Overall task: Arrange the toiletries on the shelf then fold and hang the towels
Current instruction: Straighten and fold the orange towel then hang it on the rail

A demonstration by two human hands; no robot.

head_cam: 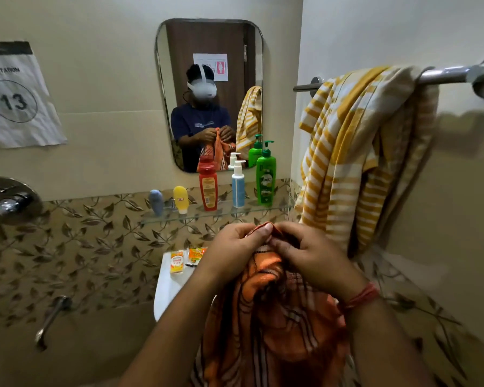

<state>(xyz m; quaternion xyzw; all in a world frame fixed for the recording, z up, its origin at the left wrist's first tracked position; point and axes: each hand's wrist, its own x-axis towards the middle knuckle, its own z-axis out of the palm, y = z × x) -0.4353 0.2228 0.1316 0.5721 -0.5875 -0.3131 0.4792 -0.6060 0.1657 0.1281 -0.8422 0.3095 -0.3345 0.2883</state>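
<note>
An orange towel (274, 311) with dark stripes hangs down in front of me. My left hand (235, 247) and my right hand (305, 252) pinch its top edge side by side, just below the glass shelf (168, 217). On the shelf stand a blue-grey tube (156, 202), a yellow tube (180, 199), a red bottle (208, 185), a white and blue pump bottle (238, 188) and a green pump bottle (266, 180). A yellow and white striped towel (358, 152) hangs bunched over the metal rail (447, 75) on the right wall.
A white basin (165, 289) sits below the shelf with two orange sachets (185, 259) on its rim. A mirror (210, 65) hangs above the shelf. A shower mixer (9, 201) and a spout (52, 317) stick out of the left wall.
</note>
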